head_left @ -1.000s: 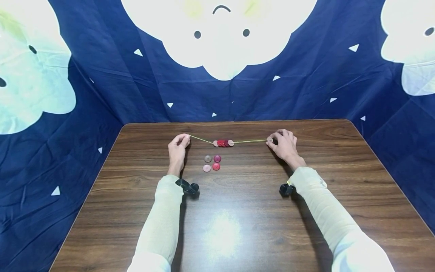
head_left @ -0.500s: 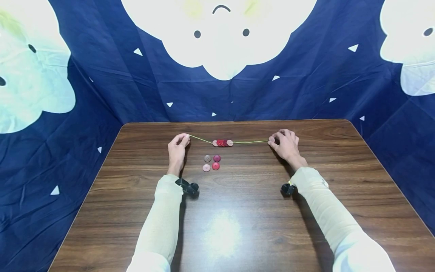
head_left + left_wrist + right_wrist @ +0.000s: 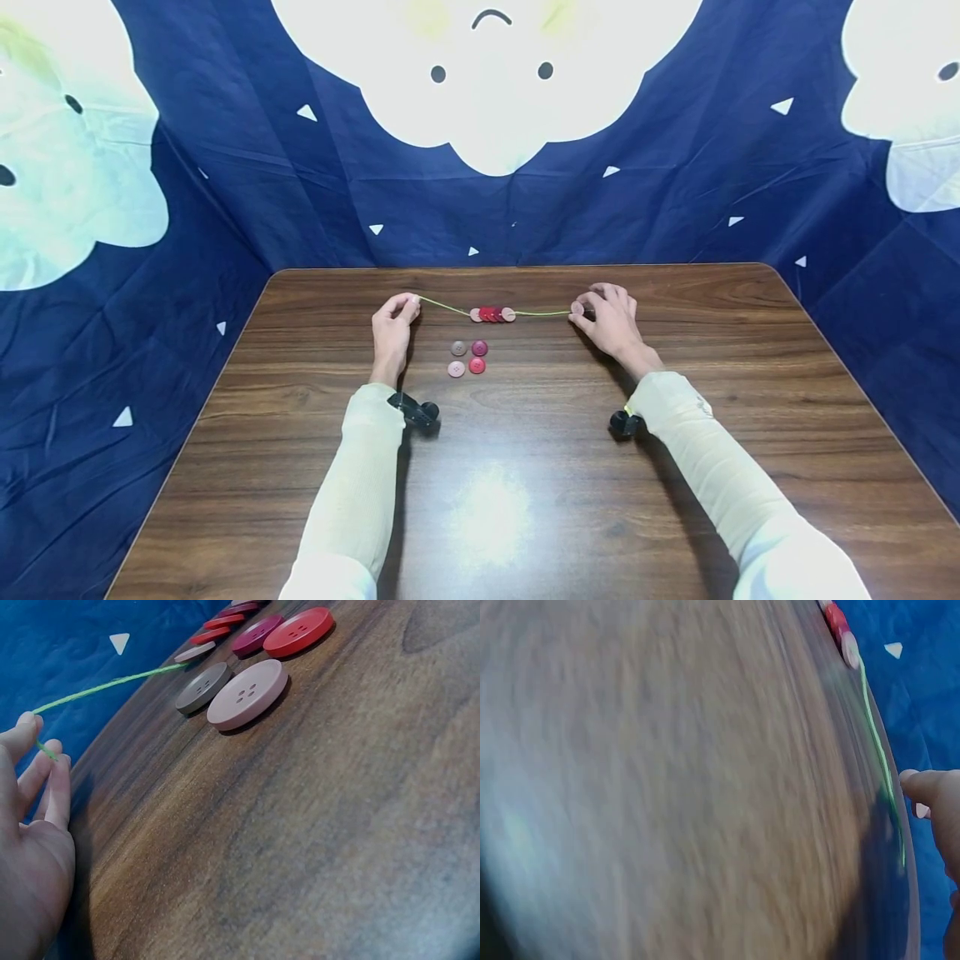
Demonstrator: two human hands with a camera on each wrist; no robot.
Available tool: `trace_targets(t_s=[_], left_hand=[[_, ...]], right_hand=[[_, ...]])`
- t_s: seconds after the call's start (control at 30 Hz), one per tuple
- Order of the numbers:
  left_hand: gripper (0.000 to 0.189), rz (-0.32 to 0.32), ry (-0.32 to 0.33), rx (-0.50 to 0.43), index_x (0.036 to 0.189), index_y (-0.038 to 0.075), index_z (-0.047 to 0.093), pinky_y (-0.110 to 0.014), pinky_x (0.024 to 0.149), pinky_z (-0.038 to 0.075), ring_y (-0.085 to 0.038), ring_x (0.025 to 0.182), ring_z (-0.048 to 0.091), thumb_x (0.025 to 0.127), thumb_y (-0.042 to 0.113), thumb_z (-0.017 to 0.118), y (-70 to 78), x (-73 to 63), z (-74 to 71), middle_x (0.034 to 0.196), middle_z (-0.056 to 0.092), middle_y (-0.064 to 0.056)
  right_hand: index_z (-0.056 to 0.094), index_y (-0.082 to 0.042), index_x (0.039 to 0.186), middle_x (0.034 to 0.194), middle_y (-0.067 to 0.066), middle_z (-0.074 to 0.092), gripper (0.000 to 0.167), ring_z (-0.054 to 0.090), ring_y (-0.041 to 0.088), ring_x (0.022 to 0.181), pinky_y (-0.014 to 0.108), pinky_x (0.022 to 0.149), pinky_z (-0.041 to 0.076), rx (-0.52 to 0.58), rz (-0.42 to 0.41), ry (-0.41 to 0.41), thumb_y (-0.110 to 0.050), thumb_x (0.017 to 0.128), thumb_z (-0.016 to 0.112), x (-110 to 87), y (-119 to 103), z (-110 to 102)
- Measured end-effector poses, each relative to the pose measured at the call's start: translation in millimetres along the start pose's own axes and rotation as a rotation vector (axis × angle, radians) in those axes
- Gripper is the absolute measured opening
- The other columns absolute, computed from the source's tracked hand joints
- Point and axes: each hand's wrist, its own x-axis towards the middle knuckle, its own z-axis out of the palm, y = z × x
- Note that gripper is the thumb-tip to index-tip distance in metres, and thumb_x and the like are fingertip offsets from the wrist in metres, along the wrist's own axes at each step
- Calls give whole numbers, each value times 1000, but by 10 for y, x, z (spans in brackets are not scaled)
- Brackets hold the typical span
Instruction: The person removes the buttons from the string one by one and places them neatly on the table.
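A green string (image 3: 542, 314) carries a row of overlapping buttons (image 3: 491, 315), pink at both ends and reds between, at the table's far side. My left hand (image 3: 392, 333) pinches the string's left end between thumb and fingertip; a short tail shows in the left wrist view. My right hand (image 3: 611, 321) pinches a pale pink button (image 3: 577, 309) beside the string's right part. Whether the string passes through this button I cannot tell. Nearer lie loose buttons: brown (image 3: 459, 348), plum (image 3: 480, 348), light pink (image 3: 457, 369) and red (image 3: 477, 365).
The wooden table (image 3: 525, 433) reaches a blue cloth backdrop (image 3: 517, 217) with white cloud shapes behind its far edge. Black wrist cameras sit on both sleeves, the left camera (image 3: 414, 410) and the right camera (image 3: 624, 423).
My right hand, after a slight shift right, has moved left with the pink button, toward the button row. My left hand and the loose buttons have stayed in place.
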Motion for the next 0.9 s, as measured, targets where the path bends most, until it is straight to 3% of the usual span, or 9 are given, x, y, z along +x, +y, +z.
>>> trace_targets(t_s=[0.17,0.43,0.63,0.9], left_hand=[[27,-23,-6,-1,104,-4,65,-31,85,50,-6,76,58,90,19,67,11,7,-3,91,65,-13],[24,-41,-34,2,104,-8,64,-37,89,50,-13,80,60,91,12,65,228,-116,-10,83,65,-4],[23,-43,-40,-3,104,-8,64,-39,91,49,-18,83,59,91,11,65,241,-128,-7,79,64,1],[22,-35,-32,5,103,-8,65,-37,89,49,-14,80,59,91,11,65,260,-140,-10,82,64,-4]], right_hand=[[65,-13,103,136,15,46,25,31,37,131,56,105,20,-4,-65,-11,-34,89,67,16,-134,77],[66,-14,102,133,14,48,25,35,35,128,54,104,23,1,-161,-5,-34,87,69,7,-356,215],[66,-14,105,132,13,49,26,35,33,127,53,103,24,-8,-201,-34,-33,88,69,-20,-510,284],[66,-18,101,132,10,47,22,34,31,128,53,103,25,-9,-260,-94,-36,88,69,-47,-713,351]])
